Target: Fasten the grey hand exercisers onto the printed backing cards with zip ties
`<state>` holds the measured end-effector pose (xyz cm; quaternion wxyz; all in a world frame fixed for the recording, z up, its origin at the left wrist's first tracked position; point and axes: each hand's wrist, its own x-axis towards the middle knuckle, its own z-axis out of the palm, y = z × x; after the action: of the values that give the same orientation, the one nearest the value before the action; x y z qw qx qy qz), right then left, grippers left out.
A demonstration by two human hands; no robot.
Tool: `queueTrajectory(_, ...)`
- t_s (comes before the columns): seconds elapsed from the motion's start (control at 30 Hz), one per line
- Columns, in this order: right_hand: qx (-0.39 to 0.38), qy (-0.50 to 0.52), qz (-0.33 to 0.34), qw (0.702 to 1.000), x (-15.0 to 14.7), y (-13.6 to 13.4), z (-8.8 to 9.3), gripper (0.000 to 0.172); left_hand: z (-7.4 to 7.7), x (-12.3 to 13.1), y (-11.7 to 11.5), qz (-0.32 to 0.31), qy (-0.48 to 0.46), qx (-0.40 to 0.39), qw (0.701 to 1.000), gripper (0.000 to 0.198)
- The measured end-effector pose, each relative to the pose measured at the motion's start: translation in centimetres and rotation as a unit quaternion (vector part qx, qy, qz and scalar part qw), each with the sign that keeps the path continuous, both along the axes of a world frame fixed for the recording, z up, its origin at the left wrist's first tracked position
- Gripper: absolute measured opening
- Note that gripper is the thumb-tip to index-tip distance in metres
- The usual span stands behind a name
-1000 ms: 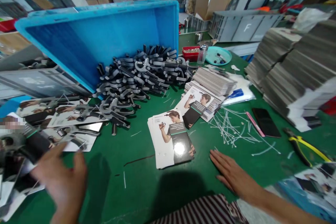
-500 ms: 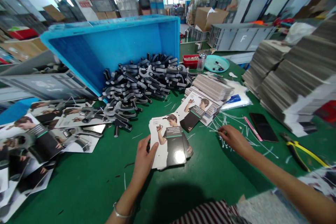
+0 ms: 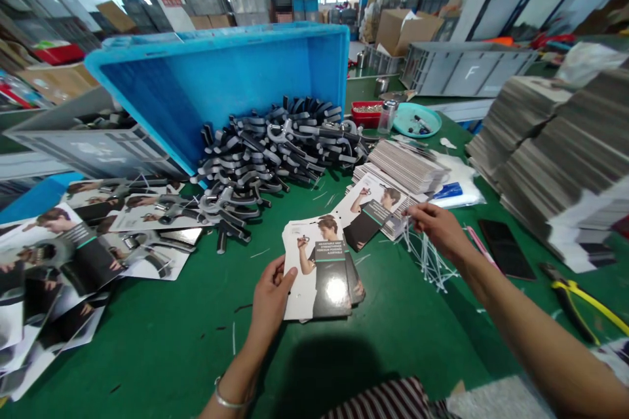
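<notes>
My left hand grips the left edge of a small stack of printed cards low over the green table. The fingers of my right hand are pinched on thin white plastic ties, which dangle below them in a tangled bunch. Just left of my right hand, another printed card leans against stacked cards. Behind them lies a heap of black and grey hand grips, spilling from a tipped blue crate.
At the left lie cards with hand grips attached. On the right are a phone, a pink pen, yellow-handled cutters and tall card stacks. A turquoise plate and red tray stand behind.
My right hand has risen, lifting a bunch of white ties that lay on the table. My left hand still holds the card stack in nearly the same place. The view has shifted slightly.
</notes>
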<state>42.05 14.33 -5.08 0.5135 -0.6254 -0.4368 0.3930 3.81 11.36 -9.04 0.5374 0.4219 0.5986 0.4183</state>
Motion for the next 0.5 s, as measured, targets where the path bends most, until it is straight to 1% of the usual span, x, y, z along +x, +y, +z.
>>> queueTrajectory(0.07, 0.025, 0.08, -0.008, 0.996, -1.1, 1.1, 0.2, 0.03, -0.1, 0.3, 0.0, 0.002, -0.019, -0.002, 1.0, 0.066)
queueTrajectory(0.13, 0.043, 0.112, -0.002, 0.993, -2.4, 2.4, 0.3, 0.031, -0.1, 0.4, -0.1, 0.012, -0.031, -0.001, 0.999, 0.065)
queueTrajectory(0.2, 0.047, 0.133, 0.027, 0.99, -4.0, 3.5, 0.6, 0.032, 0.0, 0.4, -0.3, 0.022, -0.045, -0.001, 0.999, 0.063)
queueTrajectory(0.27, 0.039, 0.176, 0.078, 0.981, -5.6, 4.1, 0.8, 0.031, 0.4, 0.2, -0.5, 0.028, -0.061, -0.009, 0.998, 0.061)
queueTrajectory(0.33, 0.026, 0.222, 0.128, 0.966, -7.3, 4.3, 0.8, 0.032, 1.2, -0.2, -0.9, 0.034, -0.076, -0.021, 0.996, 0.06)
queueTrajectory(0.4, 0.019, 0.248, 0.151, 0.957, -8.9, 4.0, 0.7, 0.033, 2.0, -0.6, -1.2, 0.043, -0.093, -0.026, 0.994, 0.06)
queueTrajectory(0.5, 0.023, 0.261, 0.126, 0.957, -11.7, 3.3, 0.5, 0.024, 2.7, -0.6, -1.4, 0.051, -0.123, -0.022, 0.991, 0.061)
